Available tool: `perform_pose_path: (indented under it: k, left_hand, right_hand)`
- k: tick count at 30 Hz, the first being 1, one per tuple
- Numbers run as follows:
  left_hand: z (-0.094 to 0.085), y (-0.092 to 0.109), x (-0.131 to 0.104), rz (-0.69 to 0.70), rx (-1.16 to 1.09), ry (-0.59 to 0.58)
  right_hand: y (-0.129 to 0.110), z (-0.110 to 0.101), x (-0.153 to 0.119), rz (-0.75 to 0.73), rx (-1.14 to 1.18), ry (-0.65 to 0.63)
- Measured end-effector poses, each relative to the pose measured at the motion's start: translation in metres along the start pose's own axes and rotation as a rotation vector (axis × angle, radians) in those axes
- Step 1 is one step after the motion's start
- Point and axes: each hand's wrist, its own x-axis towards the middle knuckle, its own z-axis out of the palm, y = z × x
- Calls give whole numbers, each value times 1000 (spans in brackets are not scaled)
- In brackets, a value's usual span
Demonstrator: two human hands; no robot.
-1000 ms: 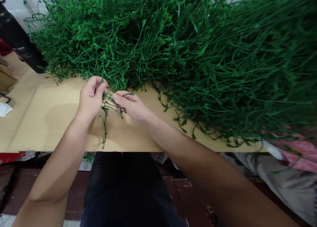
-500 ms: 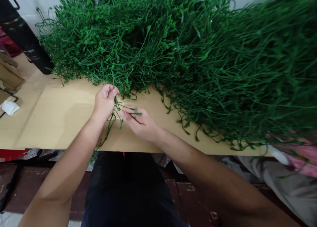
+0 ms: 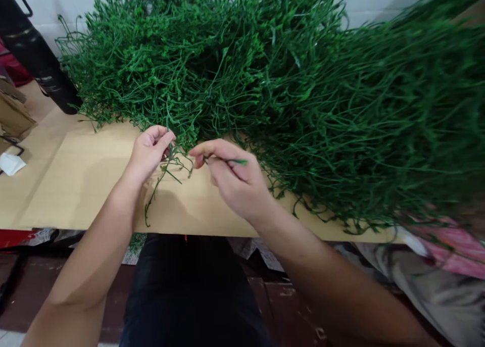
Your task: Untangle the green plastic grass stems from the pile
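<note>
My left hand [image 3: 149,147] pinches a thin green plastic-looking plant stem [image 3: 161,183] between thumb and fingers, in front of the heap. Several short side sprigs hang from that stem below the hand, over the board. Just to its right, my right hand [image 3: 233,178] is closed on a small loose green sprig [image 3: 238,161], whose tip sticks out across the fingers. A gap separates the two hands. Behind them lies a big tangled heap of green artificial-looking stems [image 3: 212,69], with small leafy tips.
Tan cardboard [image 3: 83,180] covers the work surface. A black bottle [image 3: 41,59] stands at the left, near a cardboard box [image 3: 15,112] and a white tissue [image 3: 12,163]. At the lower right is pink cloth [image 3: 454,248]. A pale wall [image 3: 81,1] runs behind.
My right hand has moved right and up, away from the left hand, with a sprig in its fingers. My left hand has shifted slightly left, still pinching the stem.
</note>
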Motion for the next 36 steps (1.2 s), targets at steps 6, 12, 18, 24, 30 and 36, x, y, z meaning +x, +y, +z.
perform_pose_path:
  k: [6, 12, 18, 24, 30, 36]
  left_hand:
    - [-6, -3, 2, 53, -28, 2]
    - [-6, -5, 3, 80, 18, -19]
    - [-8, -7, 4, 84, 19, 6]
    - [5, -8, -2, 16, -28, 88]
    - [-9, -6, 12, -35, -118, 275]
    - [-41, 2, 21, -110, -208, 451]
  right_hand:
    - [37, 12, 9, 135, -167, 77]
    - [47, 23, 9, 92, -132, -115]
    - [37, 22, 4, -39, -115, -260]
    - [31, 23, 5, -185, -59, -302]
    - [0, 24, -25, -373, -103, -528]
    - [-39, 27, -43, -414, -72, -866]
